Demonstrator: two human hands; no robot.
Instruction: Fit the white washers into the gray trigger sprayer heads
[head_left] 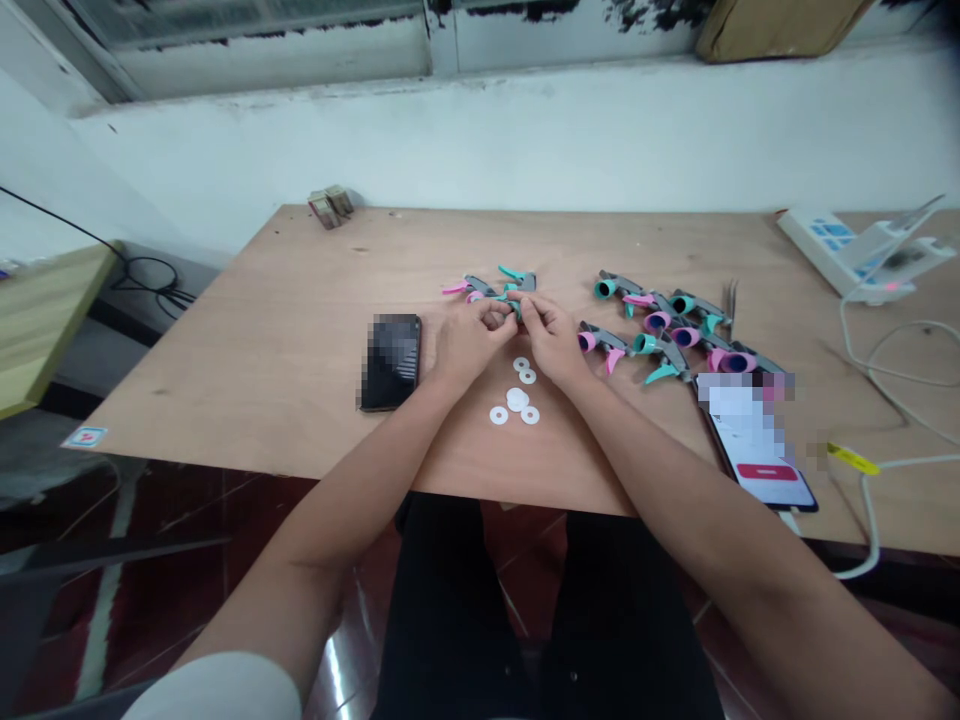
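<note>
My left hand point(474, 338) and my right hand point(551, 335) meet over the middle of the table, fingers closed on a teal-and-grey trigger spray head point(527, 282). Its teal trigger points away from me, and its teal collar shows between my fingertips. Whether a small washer is also pinched there is hidden. Just beyond my left hand lies a spray head with a pink trigger point(454, 289). Between my forearms, several flat white washers point(517, 400) are scattered on the tabletop. Right of my right hand rests a group of grey spray heads point(660, 342) with teal or pink collars and triggers.
A dark phone point(390, 362) lies left of my hands. Another phone point(757, 445), screen lit, is at the right with a white cable point(870, 510). A power strip point(840, 255) sits at the back right, and small blocks point(330, 207) at the back left.
</note>
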